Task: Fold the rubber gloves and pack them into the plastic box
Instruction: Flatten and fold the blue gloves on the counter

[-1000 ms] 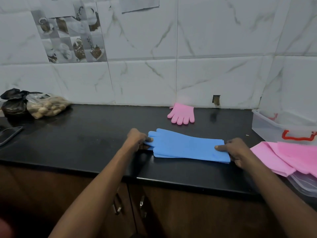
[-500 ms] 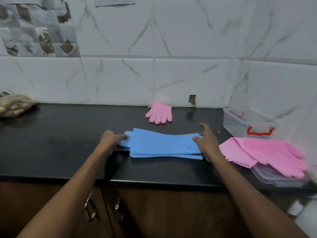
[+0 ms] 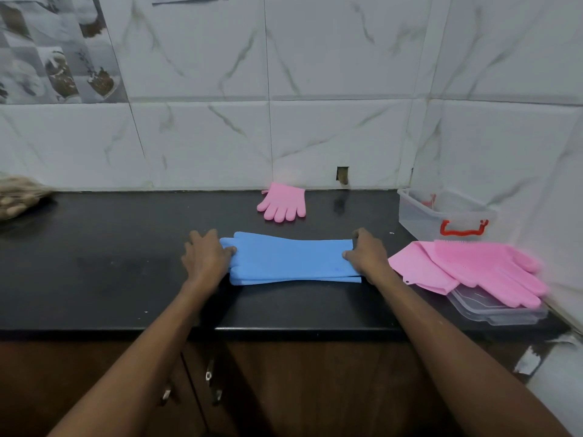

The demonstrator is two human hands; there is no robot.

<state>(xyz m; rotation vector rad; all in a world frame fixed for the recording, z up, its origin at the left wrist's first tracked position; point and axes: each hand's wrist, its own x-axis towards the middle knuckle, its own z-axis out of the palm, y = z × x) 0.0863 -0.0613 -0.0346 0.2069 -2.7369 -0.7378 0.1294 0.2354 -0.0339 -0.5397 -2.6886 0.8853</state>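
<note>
Blue rubber gloves (image 3: pixel 290 260) lie stacked flat on the black counter (image 3: pixel 110 269), fingers pointing left. My left hand (image 3: pixel 206 258) grips the finger end, and my right hand (image 3: pixel 367 255) grips the cuff end. A clear plastic box (image 3: pixel 441 216) with a red handle stands open at the back right corner. Pink gloves (image 3: pixel 473 269) lie spread to the right, partly over the box's clear lid (image 3: pixel 495 307). Another pink glove (image 3: pixel 284 203) lies folded against the back wall.
A bag of brownish produce (image 3: pixel 19 197) sits at the far left of the counter. Tiled walls close the back and right sides. Wooden cabinet doors with metal handles (image 3: pixel 208 373) are below the counter's front edge.
The view has swung to the right, so the box and pink gloves show more fully. My right hand slid left along the blue gloves' cuff end; my left hand stayed on the fingers.
</note>
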